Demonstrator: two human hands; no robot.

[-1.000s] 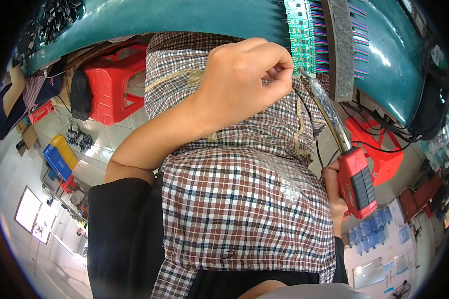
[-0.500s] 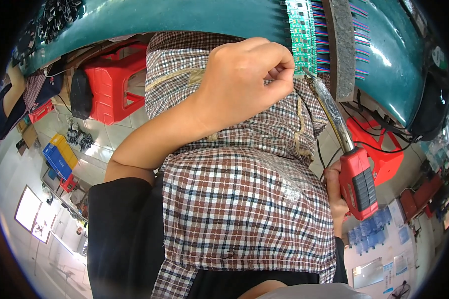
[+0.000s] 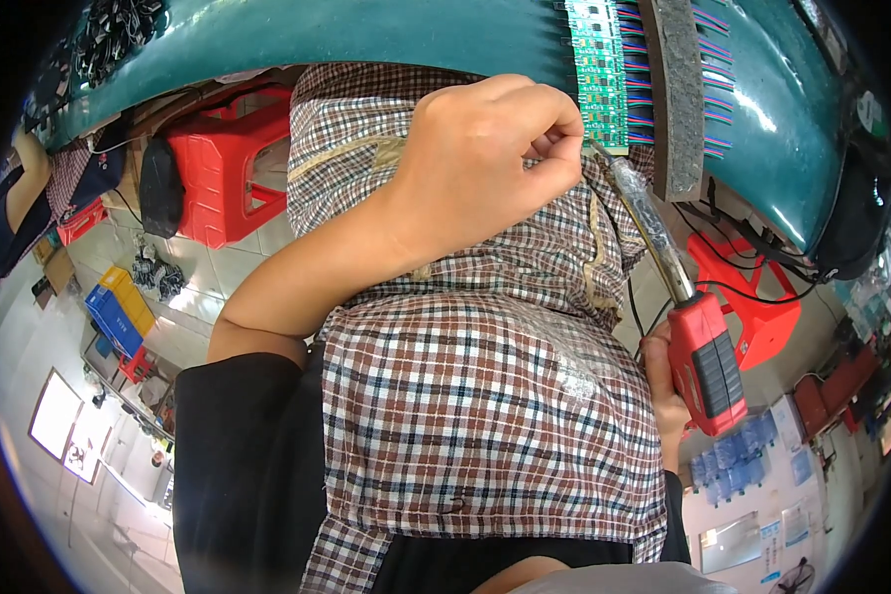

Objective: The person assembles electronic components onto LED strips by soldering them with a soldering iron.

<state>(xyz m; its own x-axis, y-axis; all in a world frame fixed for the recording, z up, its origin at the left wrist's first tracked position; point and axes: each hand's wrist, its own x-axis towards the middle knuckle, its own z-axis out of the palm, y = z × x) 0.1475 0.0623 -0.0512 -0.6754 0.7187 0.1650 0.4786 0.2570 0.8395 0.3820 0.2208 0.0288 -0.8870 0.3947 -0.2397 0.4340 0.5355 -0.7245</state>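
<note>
My left hand (image 3: 495, 158) is closed in a pinch at the left edge of a strip of green circuit boards (image 3: 601, 94). Whatever its fingertips hold is hidden or too small to make out. Low on the right, my right hand (image 3: 663, 381) is wrapped round the red and black handle of a soldering iron (image 3: 708, 361). The iron slants up and left, its thin tip by the lower left corner of the board strip, close to my left fingertips. Multicoloured wires (image 3: 639, 99) run from the boards' right side under a grey bar (image 3: 678, 109).
The strip and bar lie on a green tabletop (image 3: 386, 35), near its front edge. Red stools stand at left (image 3: 218, 183) and right (image 3: 747, 307). The iron's black cable (image 3: 762, 295) loops to the right. Bundled black cables (image 3: 114, 40) sit at the far left.
The soldering iron has shifted slightly left, its tip moving from the strip's lower edge toward my left fingertips. My right hand moved with it; the left has stayed put.
</note>
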